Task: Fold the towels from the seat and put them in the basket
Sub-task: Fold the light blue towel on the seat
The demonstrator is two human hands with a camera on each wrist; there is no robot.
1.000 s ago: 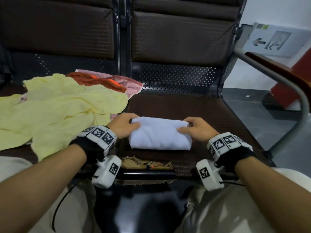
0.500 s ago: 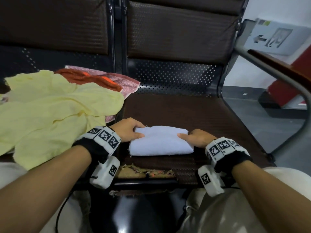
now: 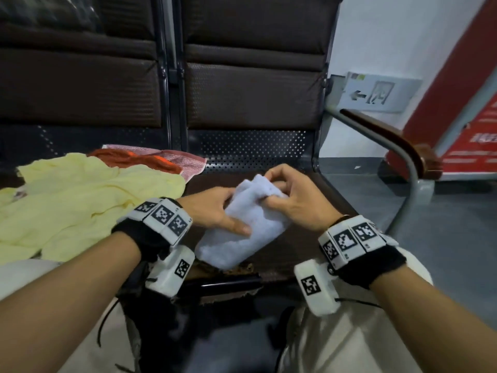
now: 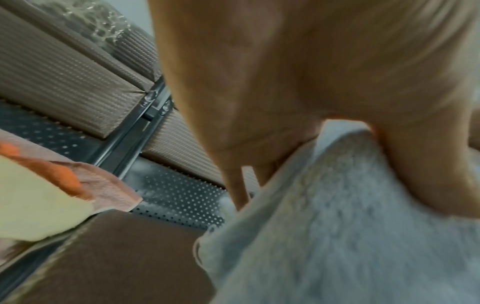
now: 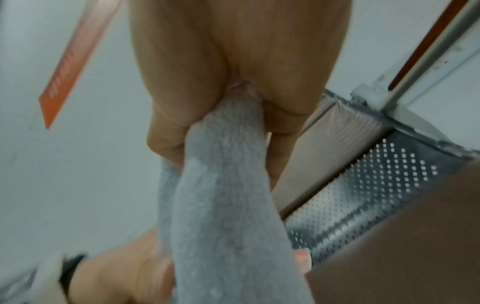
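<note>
A folded white towel (image 3: 250, 224) is lifted at its far end above the brown seat (image 3: 304, 259), its near end low by the seat's front edge. My right hand (image 3: 290, 195) pinches the towel's far end (image 5: 228, 144) between thumb and fingers. My left hand (image 3: 215, 211) holds the towel's left side, thumb lying across its top (image 4: 337, 236). A yellow towel (image 3: 80, 200) lies spread on the left seat, with an orange towel (image 3: 134, 160) and a pink towel (image 3: 185, 162) behind it. No basket is in view.
Brown seat backs (image 3: 252, 95) rise behind. A metal armrest with a wooden top (image 3: 398, 141) stands at the right, grey floor (image 3: 443, 238) beyond it. The seat's front edge (image 3: 236, 270) is torn. My knees fill the bottom of the head view.
The white towel lay flat on the seat under both hands; now both hands grip it and its right end is raised and swung away from me.
</note>
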